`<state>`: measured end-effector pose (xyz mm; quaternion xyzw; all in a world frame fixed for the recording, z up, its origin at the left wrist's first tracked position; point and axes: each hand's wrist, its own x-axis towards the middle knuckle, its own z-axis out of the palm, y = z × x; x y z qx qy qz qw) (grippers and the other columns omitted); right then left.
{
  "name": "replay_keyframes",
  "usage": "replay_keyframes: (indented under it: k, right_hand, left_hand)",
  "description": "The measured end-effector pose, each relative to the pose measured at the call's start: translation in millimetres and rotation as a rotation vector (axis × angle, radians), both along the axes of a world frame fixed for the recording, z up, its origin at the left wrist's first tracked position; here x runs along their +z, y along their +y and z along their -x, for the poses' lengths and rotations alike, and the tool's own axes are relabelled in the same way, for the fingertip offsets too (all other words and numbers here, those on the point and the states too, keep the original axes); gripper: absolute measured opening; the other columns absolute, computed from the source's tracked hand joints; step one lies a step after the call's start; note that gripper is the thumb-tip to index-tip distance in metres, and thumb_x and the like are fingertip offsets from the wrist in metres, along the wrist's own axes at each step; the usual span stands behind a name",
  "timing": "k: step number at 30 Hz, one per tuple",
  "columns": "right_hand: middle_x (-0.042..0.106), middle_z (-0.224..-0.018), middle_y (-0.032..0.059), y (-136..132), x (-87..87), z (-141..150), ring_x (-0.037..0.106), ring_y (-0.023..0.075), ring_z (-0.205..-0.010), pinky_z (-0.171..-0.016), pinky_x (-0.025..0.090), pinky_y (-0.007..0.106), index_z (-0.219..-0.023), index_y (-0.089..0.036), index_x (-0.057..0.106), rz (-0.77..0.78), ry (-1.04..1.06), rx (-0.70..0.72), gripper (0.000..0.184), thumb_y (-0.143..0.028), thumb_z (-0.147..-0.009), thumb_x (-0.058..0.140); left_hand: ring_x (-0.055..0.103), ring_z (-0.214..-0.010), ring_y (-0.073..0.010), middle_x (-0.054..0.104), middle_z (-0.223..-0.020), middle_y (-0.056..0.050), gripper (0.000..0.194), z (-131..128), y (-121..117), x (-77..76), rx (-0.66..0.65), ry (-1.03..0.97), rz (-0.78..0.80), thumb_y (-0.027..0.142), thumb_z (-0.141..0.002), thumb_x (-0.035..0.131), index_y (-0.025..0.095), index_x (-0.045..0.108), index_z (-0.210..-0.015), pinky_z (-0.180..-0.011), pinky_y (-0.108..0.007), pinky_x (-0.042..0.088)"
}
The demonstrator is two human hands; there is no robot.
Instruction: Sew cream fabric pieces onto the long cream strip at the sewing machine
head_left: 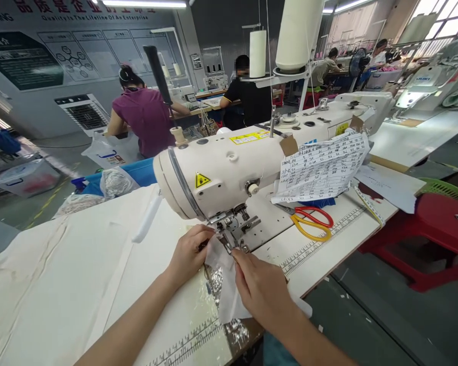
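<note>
White fabric (pixel 229 295) is under the sewing machine (pixel 221 173) needle area, on the worktop (pixel 95 259); our R hand (pixel 261 284) pinches it w/ closed fingers, our L hand (pixel 193 250) touches its edge, finger gap unclear.

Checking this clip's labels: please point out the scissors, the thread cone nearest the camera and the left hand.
scissors (pixel 312 237): head view, yellow handle loop
thread cone (pixel 295 38): head view, middle of its side
left hand (pixel 191 250): head view, back of hand
</note>
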<state>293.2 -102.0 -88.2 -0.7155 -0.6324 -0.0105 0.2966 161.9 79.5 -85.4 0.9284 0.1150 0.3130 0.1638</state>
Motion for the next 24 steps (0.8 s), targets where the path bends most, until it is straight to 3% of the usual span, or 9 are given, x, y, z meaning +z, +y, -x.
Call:
replay_keyframes:
  k: [13, 24]
  right_hand:
    - [0.075, -0.097, 0.0055, 3.0, 2.4, -0.6, 0.072, 0.0218, -0.072, -0.053, 0.047, 0.031, -0.127, -0.014, 0.060, 0.032, -0.021, -0.014, 0.033, -0.011, -0.095, 0.053]
    - [0.075, -0.095, 0.0071, 3.5, -0.8, 0.7, 0.073, 0.0233, -0.072, -0.051, 0.050, 0.032, -0.127, -0.012, 0.058, 0.032, -0.061, -0.018, 0.034, -0.009, -0.093, 0.057]
  left_hand:
    - [0.065, -0.086, -0.0169, 0.067, -0.092, -0.005, 0.014, -3.2, -2.5, -1.3, 0.011, -0.020, -0.061, 0.021, -0.098, 0.047, 0.019, 0.061, -0.094, -0.074, -0.027, 0.052]
    - [0.061, -0.084, -0.0195, 0.065, -0.092, -0.006, 0.014, -6.6, -6.3, -6.2, 0.113, 0.058, -0.065, 0.026, -0.098, 0.046, 0.019, 0.057, -0.094, -0.068, -0.029, 0.050]
